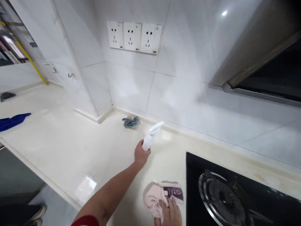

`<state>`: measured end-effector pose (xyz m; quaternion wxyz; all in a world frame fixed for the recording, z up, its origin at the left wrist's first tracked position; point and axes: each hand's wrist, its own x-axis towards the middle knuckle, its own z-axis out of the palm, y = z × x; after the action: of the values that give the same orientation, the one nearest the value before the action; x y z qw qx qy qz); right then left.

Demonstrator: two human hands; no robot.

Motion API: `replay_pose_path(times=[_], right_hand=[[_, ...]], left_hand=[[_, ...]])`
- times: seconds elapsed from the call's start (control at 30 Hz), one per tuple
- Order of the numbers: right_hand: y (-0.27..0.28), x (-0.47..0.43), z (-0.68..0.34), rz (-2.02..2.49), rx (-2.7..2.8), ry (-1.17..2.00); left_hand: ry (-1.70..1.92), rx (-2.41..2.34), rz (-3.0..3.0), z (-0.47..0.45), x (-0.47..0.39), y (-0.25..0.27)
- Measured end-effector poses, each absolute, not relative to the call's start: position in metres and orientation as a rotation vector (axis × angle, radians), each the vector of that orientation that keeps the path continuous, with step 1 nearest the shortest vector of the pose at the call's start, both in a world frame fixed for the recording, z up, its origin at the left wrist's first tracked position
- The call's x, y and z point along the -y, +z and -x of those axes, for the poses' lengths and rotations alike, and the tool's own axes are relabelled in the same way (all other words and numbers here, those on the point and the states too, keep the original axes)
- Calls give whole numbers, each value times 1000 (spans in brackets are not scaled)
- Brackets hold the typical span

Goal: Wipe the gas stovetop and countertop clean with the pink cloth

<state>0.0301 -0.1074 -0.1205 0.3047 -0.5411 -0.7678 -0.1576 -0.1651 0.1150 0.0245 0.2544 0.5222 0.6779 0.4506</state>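
Note:
My left hand (141,154) is wrapped round a white spray bottle (148,140), whose head tilts up toward the tiled wall. The bottle is over the pale countertop (63,141); whether its base touches the surface is hidden by the hand. My right hand (169,212) lies with its fingers over a bunched pink cloth (154,197) on the counter, just left of the stove. A purple band with light lettering shows on the cloth. The fingers press on the cloth from above.
A black gas stove (195,188) with a round burner is at the right. Near the wall lies a blue-grey rag (130,121) on a small clear dish. Far left is a blue cloth (15,121). Wall sockets (131,37) and a jutting wall corner (94,110) stand behind.

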Motion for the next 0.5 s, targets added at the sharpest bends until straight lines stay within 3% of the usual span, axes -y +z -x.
replay_pose_path(times=[0.33, 0.5], right_hand=[[-53, -67, -42, 1720, 1849, -405], [-14, -163, -26, 1887, 1891, -280]], left_hand=[[1210, -1842, -1427, 270, -150, 44], [1347, -1938, -1508, 296, -98, 20]])
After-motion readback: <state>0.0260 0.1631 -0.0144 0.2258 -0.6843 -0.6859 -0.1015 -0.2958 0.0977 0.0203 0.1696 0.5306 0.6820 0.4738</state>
